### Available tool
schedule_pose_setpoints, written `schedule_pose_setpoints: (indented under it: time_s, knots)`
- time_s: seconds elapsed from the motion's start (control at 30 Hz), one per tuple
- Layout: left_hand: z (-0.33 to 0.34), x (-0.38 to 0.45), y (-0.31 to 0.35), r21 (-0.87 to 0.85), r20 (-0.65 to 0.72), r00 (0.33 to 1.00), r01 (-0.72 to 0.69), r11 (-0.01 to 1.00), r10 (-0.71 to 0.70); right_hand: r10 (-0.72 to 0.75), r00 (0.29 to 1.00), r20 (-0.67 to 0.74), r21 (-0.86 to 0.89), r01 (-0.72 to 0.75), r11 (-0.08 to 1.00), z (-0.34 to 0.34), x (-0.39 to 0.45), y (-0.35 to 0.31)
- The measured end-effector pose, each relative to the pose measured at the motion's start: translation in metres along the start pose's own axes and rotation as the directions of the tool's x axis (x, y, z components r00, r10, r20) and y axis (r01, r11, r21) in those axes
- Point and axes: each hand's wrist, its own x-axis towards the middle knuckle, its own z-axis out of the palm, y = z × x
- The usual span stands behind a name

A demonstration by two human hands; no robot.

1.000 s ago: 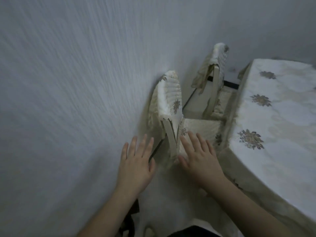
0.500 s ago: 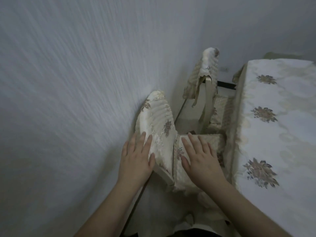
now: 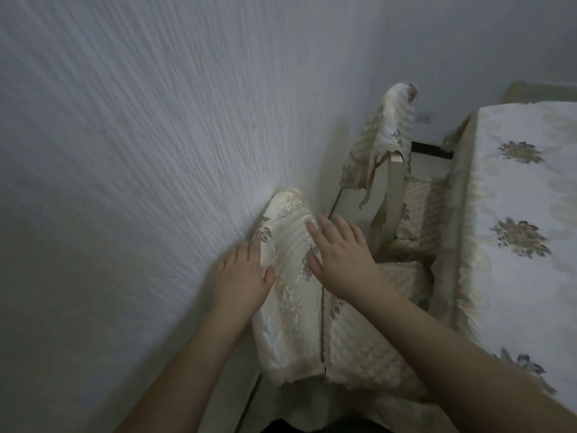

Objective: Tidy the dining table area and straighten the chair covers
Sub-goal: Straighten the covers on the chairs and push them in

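White wall at nine o'clock; left hand (image 3: 242,278) and right hand (image 3: 340,260), fingers straight, flatten chair cover (image 3: 290,295); next, smoothing downward.

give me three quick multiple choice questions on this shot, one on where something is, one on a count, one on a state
1. Where is the table?
A. right of the chairs
B. left of the chairs
C. behind the person

2. How many covered chair backs show?
A. one
B. two
C. four

3. How are the hands?
A. both fists, holding nothing
B. flat, fingers straight, on the near chair cover
C. both gripping the tablecloth

Answers: 1 A, the floral tablecloth fills the right edge. 2 B, the near chair cover and the far chair cover. 3 B, the left hand and right hand lie open on either side of the near cover.
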Motion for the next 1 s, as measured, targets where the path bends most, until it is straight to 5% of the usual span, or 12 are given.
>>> schedule_pose_setpoints:
  time_s: [0.5, 1.0]
  knots:
    - [0.043, 0.033, -0.005, -0.342, 0.156, 0.984, 0.133, 0.930, -0.083, -0.431, 0.872, 0.232, 0.083, 0.424, 0.902, 0.074, 0.150, -0.013]
    - [0.046, 0.043, 0.012, -0.487, 0.115, 0.977, 0.212, 0.847, -0.179, -0.426, 0.893, 0.147, 0.261, 0.380, 0.887, 0.086, 0.158, 0.014]
